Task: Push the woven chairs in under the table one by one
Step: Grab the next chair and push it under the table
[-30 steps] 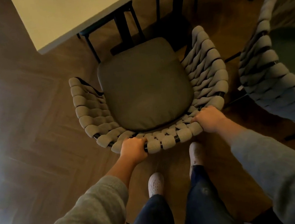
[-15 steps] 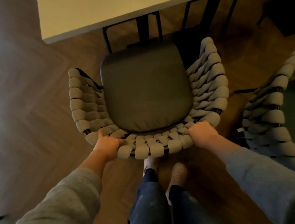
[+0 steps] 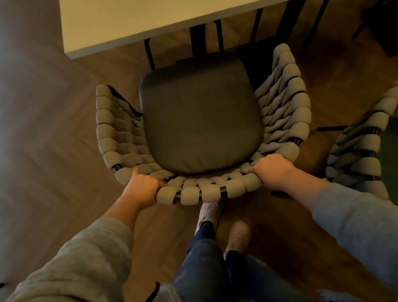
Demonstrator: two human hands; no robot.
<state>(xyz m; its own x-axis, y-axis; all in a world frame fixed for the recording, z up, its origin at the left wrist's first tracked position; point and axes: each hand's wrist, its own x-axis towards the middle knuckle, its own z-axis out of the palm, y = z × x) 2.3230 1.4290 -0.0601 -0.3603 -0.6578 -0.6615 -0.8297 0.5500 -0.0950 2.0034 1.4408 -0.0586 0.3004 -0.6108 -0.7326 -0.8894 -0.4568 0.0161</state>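
Note:
A woven chair with thick grey cords and a dark seat cushion stands right in front of me, facing the pale table. The cushion's front edge lies just short of the table's near edge. My left hand grips the back rim at its left corner. My right hand grips the same rim at its right corner. Both sets of fingers curl over the woven cords. My feet are directly behind the chair.
A second woven chair stands close on the right, almost touching my right sleeve. Black table legs and the dark frame of another chair show under the tabletop. Herringbone wood floor lies open on the left.
The chair has been turned square to the table. My left hand has shifted outward along the back rim to the left corner. I have stepped closer behind it.

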